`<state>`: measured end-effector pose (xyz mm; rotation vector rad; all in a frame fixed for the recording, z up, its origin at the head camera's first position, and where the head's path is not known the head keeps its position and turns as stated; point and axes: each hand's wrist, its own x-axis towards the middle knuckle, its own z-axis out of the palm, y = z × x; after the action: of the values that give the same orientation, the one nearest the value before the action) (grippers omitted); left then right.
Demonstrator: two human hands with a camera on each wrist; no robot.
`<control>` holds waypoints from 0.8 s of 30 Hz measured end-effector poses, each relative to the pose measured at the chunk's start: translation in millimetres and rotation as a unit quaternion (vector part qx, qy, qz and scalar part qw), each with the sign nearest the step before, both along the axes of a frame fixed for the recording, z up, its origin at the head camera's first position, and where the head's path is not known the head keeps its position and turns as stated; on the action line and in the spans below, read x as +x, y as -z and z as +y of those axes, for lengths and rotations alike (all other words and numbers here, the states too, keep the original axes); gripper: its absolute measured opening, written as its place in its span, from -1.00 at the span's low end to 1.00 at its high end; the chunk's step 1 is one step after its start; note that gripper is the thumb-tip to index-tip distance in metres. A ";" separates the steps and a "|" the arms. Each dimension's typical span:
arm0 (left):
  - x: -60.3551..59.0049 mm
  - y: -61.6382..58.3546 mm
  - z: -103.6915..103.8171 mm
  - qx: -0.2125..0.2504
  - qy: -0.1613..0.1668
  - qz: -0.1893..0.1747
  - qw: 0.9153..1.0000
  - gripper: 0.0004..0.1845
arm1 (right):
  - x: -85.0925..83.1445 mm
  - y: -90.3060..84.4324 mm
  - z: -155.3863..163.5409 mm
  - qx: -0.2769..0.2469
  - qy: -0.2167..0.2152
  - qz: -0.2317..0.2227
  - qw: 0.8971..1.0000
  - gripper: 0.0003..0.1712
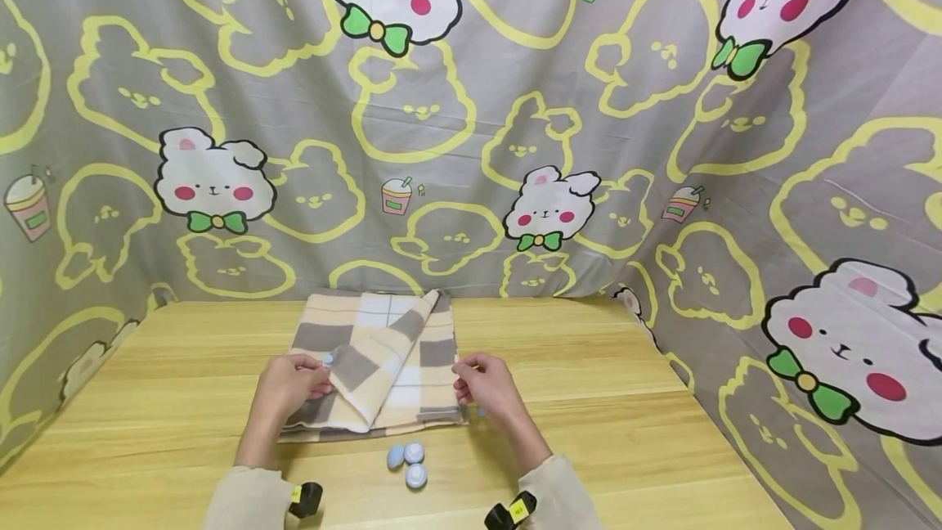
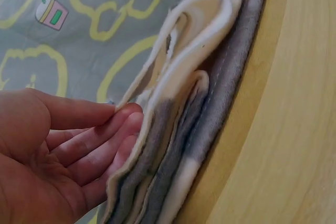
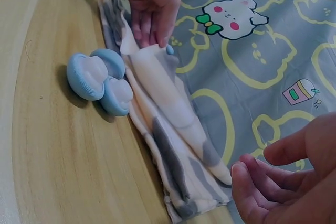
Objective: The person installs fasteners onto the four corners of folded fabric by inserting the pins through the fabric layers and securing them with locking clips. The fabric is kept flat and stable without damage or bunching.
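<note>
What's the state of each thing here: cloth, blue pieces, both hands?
checked cloth: folded in layers, flat on the table, top flap lifted at the left edge
blue round pieces: three, loose on the wooden table, clustered just in front of the cloth
left hand: fingers at the cloth's left edge, holding the lifted flap
right hand: at the cloth's right edge, fingers loosely curled, grip unclear

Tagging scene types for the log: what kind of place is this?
Likely a staged recording booth, not a lived-in room: a wooden table walled on three sides by a cartoon-bunny cloth backdrop, with only a folded checked blanket and blue clips.
</note>
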<state>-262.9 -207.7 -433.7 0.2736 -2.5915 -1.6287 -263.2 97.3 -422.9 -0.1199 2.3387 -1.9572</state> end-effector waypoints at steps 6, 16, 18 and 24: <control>1.7 -4.0 1.8 -0.014 -0.011 -0.001 1.000 -0.80 | -0.3 0.8 -0.4 0.009 0.001 0.000 1.000 -0.75; 4.8 -17.0 24.6 -0.076 -0.028 0.053 0.995 -0.80 | -0.7 2.7 -2.0 0.011 -0.002 0.003 1.000 -0.74; 4.2 -18.8 35.1 -0.091 -0.018 0.060 0.994 -0.82 | -0.6 2.7 -1.7 0.014 -0.001 0.004 1.000 -0.74; 6.3 -17.4 75.0 -0.122 0.030 0.093 0.988 -0.96 | -0.2 4.2 -1.8 0.012 -0.007 -0.002 1.000 -0.75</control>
<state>-256.6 -132.6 -416.2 0.0259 -2.6393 -1.2646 -263.4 95.5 -427.2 -0.1286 2.3526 -1.9198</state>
